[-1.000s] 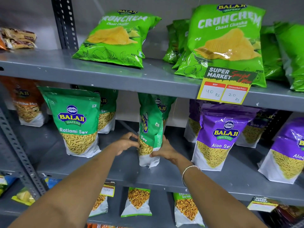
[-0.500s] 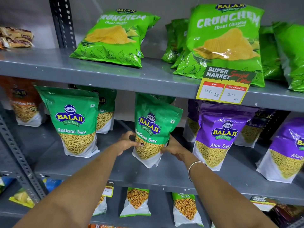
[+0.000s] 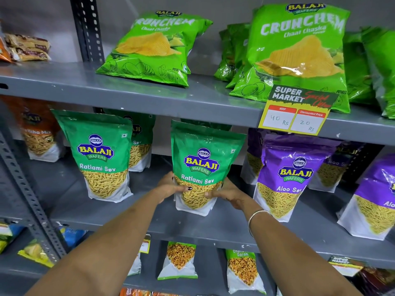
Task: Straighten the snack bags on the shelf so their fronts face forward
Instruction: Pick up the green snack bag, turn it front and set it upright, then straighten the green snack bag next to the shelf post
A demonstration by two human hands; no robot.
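A green Ratlami Sev bag (image 3: 203, 165) stands upright on the middle grey shelf (image 3: 149, 218), its front facing me. My left hand (image 3: 171, 186) grips its lower left side and my right hand (image 3: 222, 192) grips its lower right side, thumbs across the clear window. Another Ratlami Sev bag (image 3: 100, 154) stands to the left, front forward. A purple Aloo Sev bag (image 3: 288, 174) stands to the right, front forward.
More green and purple bags stand behind these. Green Crunchem chip bags (image 3: 154, 48) lean on the top shelf (image 3: 64, 86) beside a yellow price tag (image 3: 297, 112). An orange bag (image 3: 36, 131) is at far left. Small bags lie on the bottom shelf.
The held green bag has turned from edge-on to fully front-facing. Both hands stayed on its lower sides and shifted with it.
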